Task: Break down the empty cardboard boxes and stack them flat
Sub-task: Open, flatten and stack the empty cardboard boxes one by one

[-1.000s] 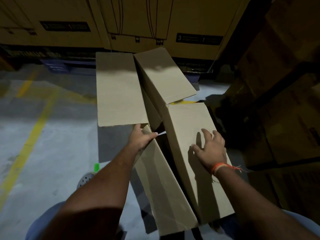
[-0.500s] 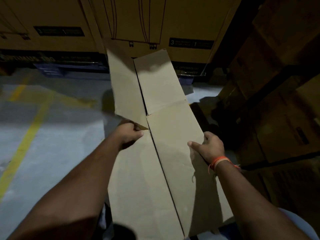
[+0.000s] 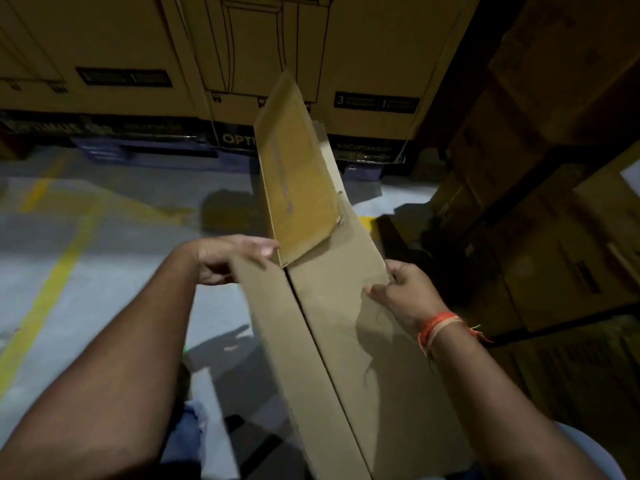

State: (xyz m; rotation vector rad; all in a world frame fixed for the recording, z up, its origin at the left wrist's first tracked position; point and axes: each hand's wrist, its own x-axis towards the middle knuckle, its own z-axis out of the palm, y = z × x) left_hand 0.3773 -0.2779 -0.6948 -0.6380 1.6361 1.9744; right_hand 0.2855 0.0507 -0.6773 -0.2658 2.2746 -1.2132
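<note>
The collapsed cardboard box (image 3: 332,327) is held above the floor (image 3: 86,271), right hand (image 3: 403,289) pinching its edge, left hand (image 3: 228,259) fingers straight against the near panel; flattening looks underway; next, fold down the raised flap (image 3: 298,181).

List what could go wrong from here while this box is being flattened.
1. The raised end flap stands up instead of lying flat, so it may spring back.
2. The left hand is blurred at the cardboard box edge; its hold looks uncertain.
3. The right hand pinches only the right edge, so the box may twist.
</note>
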